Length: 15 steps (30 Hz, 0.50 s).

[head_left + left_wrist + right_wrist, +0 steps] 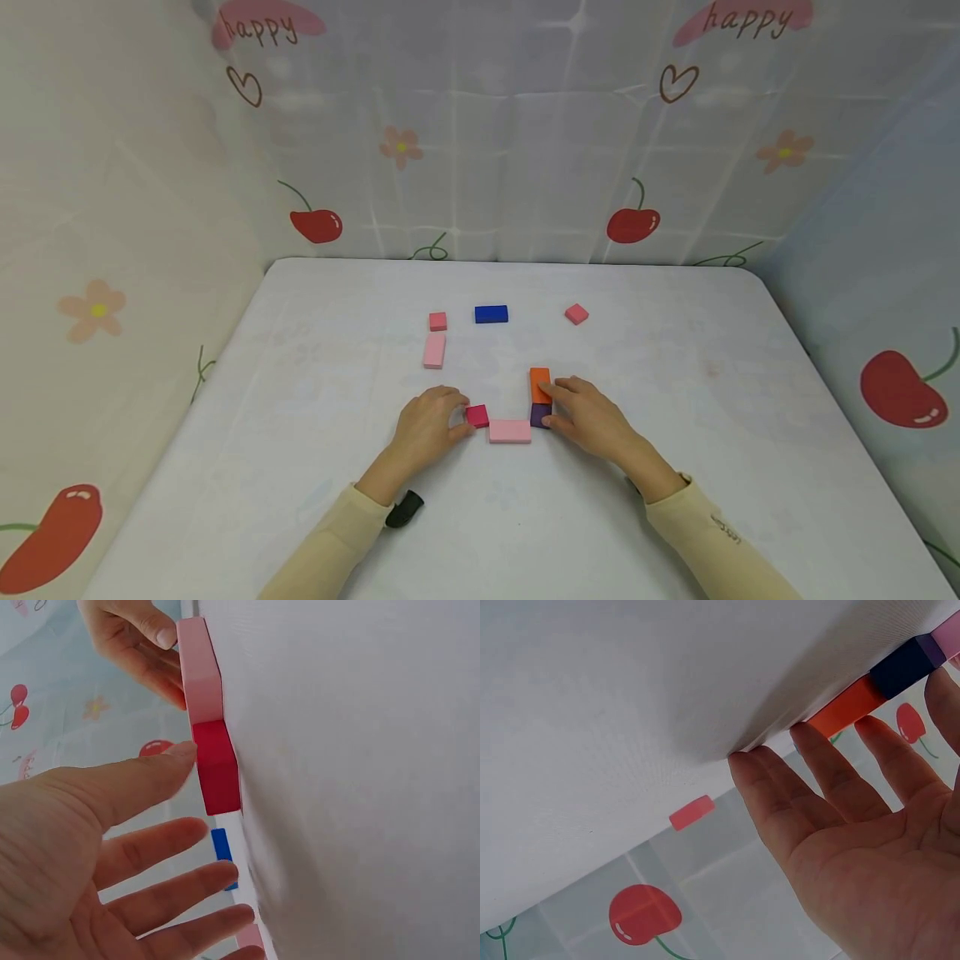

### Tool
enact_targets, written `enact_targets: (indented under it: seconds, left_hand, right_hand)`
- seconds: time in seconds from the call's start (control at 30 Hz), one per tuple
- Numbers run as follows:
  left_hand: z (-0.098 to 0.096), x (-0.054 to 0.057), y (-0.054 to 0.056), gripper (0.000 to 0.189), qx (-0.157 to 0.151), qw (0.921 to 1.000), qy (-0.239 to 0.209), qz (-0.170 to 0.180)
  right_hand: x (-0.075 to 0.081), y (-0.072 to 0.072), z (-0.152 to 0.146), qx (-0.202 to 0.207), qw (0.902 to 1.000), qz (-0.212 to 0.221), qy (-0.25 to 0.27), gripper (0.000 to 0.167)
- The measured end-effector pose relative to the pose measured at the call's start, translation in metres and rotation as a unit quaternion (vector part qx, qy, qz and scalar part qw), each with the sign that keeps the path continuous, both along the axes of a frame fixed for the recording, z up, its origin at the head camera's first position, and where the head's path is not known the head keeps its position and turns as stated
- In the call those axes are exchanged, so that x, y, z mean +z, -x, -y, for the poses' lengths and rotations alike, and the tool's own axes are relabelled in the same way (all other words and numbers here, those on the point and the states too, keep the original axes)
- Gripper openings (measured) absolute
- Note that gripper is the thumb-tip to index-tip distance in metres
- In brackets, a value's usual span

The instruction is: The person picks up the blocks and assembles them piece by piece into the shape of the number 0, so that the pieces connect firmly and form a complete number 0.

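My left hand [427, 427] is beside a red block [477, 417]. In the left wrist view its thumb tip touches that red block [217, 769], while the other fingers reach out loosely past it. A long pink block [510, 431] lies against the red one. At the right end of the pink block stands a purple block [540, 416], with an orange block [539, 385] directly behind it. My right hand [596, 419] has its thumb at the purple block and a fingertip on the orange block [849, 707]; its fingers are mostly straight.
Farther back on the white table [300, 333] lie a pink block [434, 351], a small coral block [438, 322] touching or nearly touching it, a blue block [491, 314] and another coral block [577, 314]. Patterned curtains [495, 167] border the back and sides.
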<state>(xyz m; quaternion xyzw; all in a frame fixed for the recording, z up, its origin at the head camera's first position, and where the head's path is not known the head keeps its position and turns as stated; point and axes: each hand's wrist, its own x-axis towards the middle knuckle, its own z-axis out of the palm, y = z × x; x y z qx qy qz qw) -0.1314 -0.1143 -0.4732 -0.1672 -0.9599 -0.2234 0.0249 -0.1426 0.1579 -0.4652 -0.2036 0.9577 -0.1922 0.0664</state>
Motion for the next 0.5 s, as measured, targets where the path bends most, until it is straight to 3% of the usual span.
enact_targets:
  seconds: [0.2, 0.37, 0.5]
  left_hand:
    - [0.009, 0.012, 0.013, 0.037, 0.054, 0.9978, -0.035, 0.011]
    - [0.027, 0.020, 0.044, 0.045, 0.098, 0.9923, -0.073, 0.019]
    - [0.041, 0.018, 0.070, 0.052, 0.102, 0.9903, -0.075, 0.056]
  right_hand:
    - [0.000, 0.000, -0.001, -0.002, 1.0000, 0.003, 0.005, 0.056]
    - [0.000, 0.001, 0.000, -0.005, 0.9999, 0.009, 0.002, 0.056]
    - [-0.001, 0.000, 0.000, -0.004, 1.0000, 0.003, 0.001, 0.056]
